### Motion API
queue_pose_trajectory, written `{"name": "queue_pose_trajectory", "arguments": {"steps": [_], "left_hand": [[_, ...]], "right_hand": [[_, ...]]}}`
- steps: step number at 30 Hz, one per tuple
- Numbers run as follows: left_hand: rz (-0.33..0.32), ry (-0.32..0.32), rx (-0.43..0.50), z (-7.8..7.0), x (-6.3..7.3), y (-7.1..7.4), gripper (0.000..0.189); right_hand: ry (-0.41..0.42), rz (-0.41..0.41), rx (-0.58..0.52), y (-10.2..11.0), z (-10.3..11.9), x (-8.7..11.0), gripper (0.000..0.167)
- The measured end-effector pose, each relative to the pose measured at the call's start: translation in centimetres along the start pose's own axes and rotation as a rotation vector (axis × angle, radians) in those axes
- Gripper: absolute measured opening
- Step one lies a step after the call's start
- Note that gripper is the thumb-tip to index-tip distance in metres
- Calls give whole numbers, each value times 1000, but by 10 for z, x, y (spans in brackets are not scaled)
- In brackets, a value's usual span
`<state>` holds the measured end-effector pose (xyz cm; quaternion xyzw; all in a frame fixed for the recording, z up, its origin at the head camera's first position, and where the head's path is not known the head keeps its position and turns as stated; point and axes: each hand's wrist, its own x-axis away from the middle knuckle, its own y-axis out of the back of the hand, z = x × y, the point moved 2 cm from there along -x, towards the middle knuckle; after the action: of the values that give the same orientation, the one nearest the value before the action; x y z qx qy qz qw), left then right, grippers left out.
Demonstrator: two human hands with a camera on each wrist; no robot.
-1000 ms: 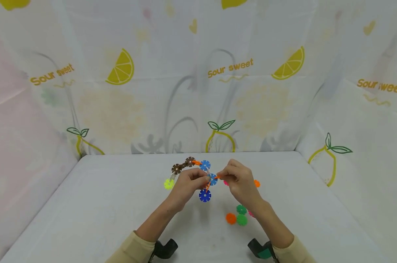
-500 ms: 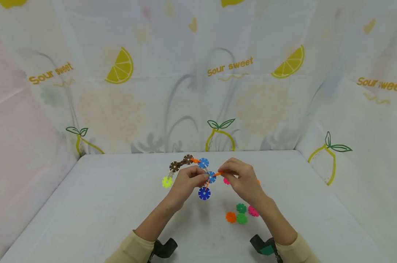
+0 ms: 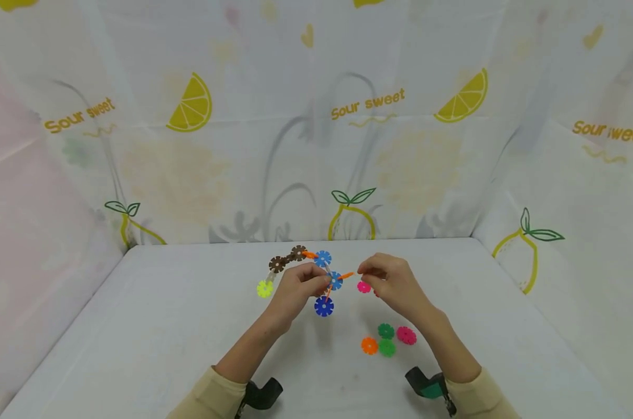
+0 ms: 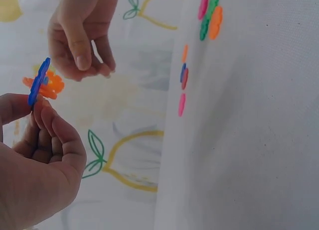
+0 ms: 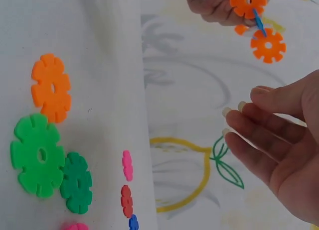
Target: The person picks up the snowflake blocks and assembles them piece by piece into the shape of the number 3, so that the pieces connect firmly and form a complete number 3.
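Observation:
My left hand (image 3: 297,293) pinches a curved chain of interlocking snowflake discs above the table. Near its fingertips is a light blue disc (image 3: 338,281), with an orange disc (image 3: 348,274) slotted edge-on into its right side. A dark blue disc (image 3: 324,312) hangs lowest. Behind the hand the chain runs through another light blue disc (image 3: 323,258) and brown discs (image 3: 277,267) to a yellow-green disc (image 3: 265,288). Just right of the orange disc, my right hand (image 3: 395,285) holds nothing. Its fingers are loosely bent in the right wrist view, apart from the chain.
Loose discs lie on the white table (image 3: 191,326): an orange disc (image 3: 369,351), green discs (image 3: 387,348) and pink discs (image 3: 406,336) at the front right. A pink disc (image 3: 364,287) lies farther back, near a red disc (image 5: 127,201) and a blue disc (image 5: 133,223). Printed cloth hangs behind.
My right hand has let go of the orange disc and drawn back to the right. The disc stays on the chain, which has shifted slightly left in my left hand.

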<state>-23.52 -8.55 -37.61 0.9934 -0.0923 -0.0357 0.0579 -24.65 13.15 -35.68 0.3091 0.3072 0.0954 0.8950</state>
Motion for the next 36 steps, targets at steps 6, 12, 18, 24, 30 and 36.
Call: {"name": "queue_pose_trajectory", "arguments": {"steps": [6,12,18,24,30,36], "left_hand": [[-2,-2,2,1,-1,1,15],[-4,-3,9,2,-1,1,14],[-7,2,6,3,-1,0,12],[5,-2,7,2,0,0,13],[27,-4,-5,3,0,0,15],[45,-9,-14,4,0,-1,18]], "right_hand": [[-116,64,58,-2,-14,2,14],[-225,131,85,-3,-27,5,15],[-295,195,173,-7,-46,8,18],[-324,213,258,-9,-57,10,19],[-369,248,307,-11,-62,12,24],[-387,308,353,-15,-65,12,25]]}}
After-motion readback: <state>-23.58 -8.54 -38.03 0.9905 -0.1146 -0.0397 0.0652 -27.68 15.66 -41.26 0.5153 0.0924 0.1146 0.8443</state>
